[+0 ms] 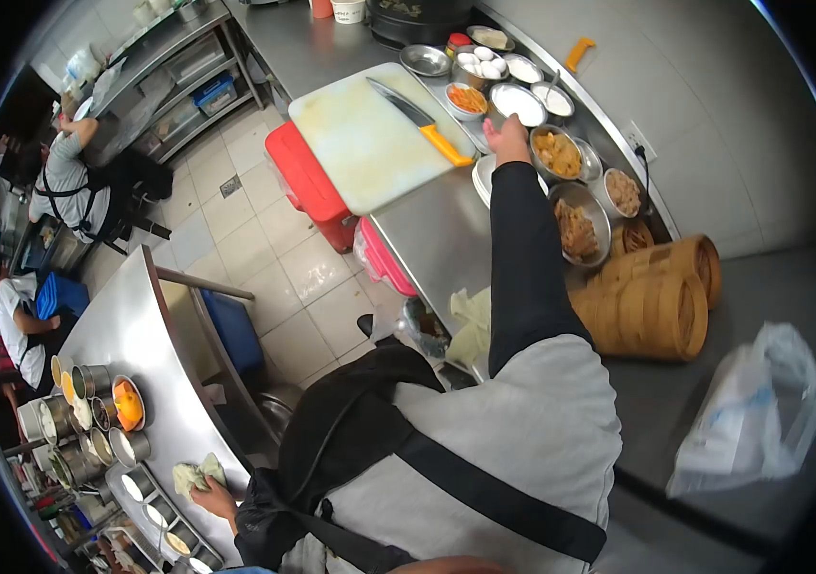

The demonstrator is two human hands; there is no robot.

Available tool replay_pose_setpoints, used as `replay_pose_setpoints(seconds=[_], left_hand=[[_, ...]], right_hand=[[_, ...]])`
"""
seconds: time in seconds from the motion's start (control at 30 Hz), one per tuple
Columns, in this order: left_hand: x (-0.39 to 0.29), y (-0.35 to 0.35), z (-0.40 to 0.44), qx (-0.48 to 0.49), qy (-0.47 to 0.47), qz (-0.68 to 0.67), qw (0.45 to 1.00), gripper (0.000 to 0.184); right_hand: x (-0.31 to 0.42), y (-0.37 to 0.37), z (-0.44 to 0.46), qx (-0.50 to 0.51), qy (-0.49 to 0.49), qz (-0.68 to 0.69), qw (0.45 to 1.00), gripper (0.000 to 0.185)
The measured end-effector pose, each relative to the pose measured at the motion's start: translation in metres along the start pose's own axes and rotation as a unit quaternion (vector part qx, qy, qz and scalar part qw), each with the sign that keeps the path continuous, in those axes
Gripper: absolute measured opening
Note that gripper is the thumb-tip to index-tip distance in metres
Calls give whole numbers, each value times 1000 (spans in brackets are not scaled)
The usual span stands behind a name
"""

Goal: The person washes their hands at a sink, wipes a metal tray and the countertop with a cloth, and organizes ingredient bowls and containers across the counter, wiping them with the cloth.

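Note:
My left hand [217, 501] is closed around a pale green cloth [199, 475] on the steel counter at the lower left. My right hand [507, 140] reaches across the other counter, its fingers apart at the near rim of a metal bowl of white contents [519, 101]; whether they touch it is hard to tell. Close by sit a bowl of orange shreds [466, 99], a bowl of yellowish food [557, 154] and stacked white plates [484, 180]. A knife with a yellow handle [446, 145] lies on the white cutting board [370, 143], left of that hand.
Bamboo steamers [652, 306] and a plastic bag [752, 411] stand at the right. Eggs [482, 63] fill a bowl near the wall. Metal containers [92, 426] crowd the left counter. Red bins [308, 172] stand below the board. Two people [68, 182] work at the far left.

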State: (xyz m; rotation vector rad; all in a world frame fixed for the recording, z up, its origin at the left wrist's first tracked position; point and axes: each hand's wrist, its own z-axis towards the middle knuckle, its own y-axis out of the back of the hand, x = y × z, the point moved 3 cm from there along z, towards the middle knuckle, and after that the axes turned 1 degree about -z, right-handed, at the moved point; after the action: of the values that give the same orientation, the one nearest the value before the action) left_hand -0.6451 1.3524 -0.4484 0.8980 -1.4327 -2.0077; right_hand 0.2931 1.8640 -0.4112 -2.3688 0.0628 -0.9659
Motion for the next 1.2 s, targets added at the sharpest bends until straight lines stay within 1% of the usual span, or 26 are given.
replay_pose_setpoints(seconds=[0.07,0.13,0.23,0.33,0.37,0.43,0.5,0.53,0.6,0.63,0.67,0.7,0.73,0.77,0.8,0.83,0.87,0.9,0.93,1.0,1.03,1.07,1.1,1.13,1.17,1.2], left_hand=[[-10,0,-14,34,23,-16,999,57],[-10,1,-19,52,36,-30,998,57],[-12,1,-21,70,37,-36,996,55],[-15,3,-22,52,26,20,998,53],[-17,-1,-23,34,10,40,999,53],[-23,-9,-30,-1,-20,85,996,52],[-29,-26,-37,-9,-37,11,999,66],[-29,-35,-29,43,-59,-52,996,75],[-28,-72,-13,103,-10,-22,994,72],[-24,-92,0,90,-84,4,992,68],[-5,-127,15,19,-146,-28,989,64],[-44,-111,19,-107,-261,-42,959,59],[-56,-114,27,-124,-195,-63,971,58],[-60,-113,33,-49,-116,-30,992,58],[-87,-81,39,12,-2,-108,994,59],[-98,-58,35,29,-13,-100,994,61],[-104,-37,33,50,12,-128,990,64],[-110,-16,28,9,30,-108,994,59],[-113,3,17,-28,41,-89,995,55],[-106,35,-2,-22,91,-246,965,45],[-103,46,-9,-16,109,-325,939,40],[-97,50,-17,50,157,-464,870,36],[-91,55,-28,117,199,-589,775,33],[-86,62,-40,180,233,-696,655,30],[-82,77,-51,203,217,-711,637,35],[-73,88,-57,186,220,-733,616,38]], right_hand=[[5,-11,28,-5,10,14,1000,46],[2,-12,59,-109,-31,39,993,39],[2,-8,72,-98,-60,177,978,33],[-2,-2,61,-37,39,35,998,27],[0,-12,29,-114,63,24,991,23],[4,-14,30,-105,80,12,991,25],[8,-11,35,-65,107,-4,992,28],[8,-14,39,-25,120,-44,991,29],[15,-7,25,57,148,-182,971,30],[15,-7,11,93,164,-256,948,31],[10,-5,-8,119,184,-325,920,32],[5,-5,-31,128,211,-381,891,33],[2,-3,-59,125,242,-419,866,35],[1,-3,-89,117,269,-442,848,36],[-1,-11,-125,118,288,-467,828,37],[-13,-20,-124,202,225,-435,848,36],[-35,-27,-170,258,193,-462,826,32],[-60,-35,-173,307,214,-537,756,29],[-94,-41,-222,394,166,-517,742,27],[-167,-36,-272,469,92,-562,675,27],[-202,-34,-319,521,62,-602,602,28],[-245,-23,-362,582,14,-592,557,31],[-280,-6,-431,623,-73,-555,547,35],[-314,5,-480,662,-125,-579,460,37],[-348,21,-524,696,-168,-565,409,37],[-388,34,-561,747,-147,-575,298,31]])
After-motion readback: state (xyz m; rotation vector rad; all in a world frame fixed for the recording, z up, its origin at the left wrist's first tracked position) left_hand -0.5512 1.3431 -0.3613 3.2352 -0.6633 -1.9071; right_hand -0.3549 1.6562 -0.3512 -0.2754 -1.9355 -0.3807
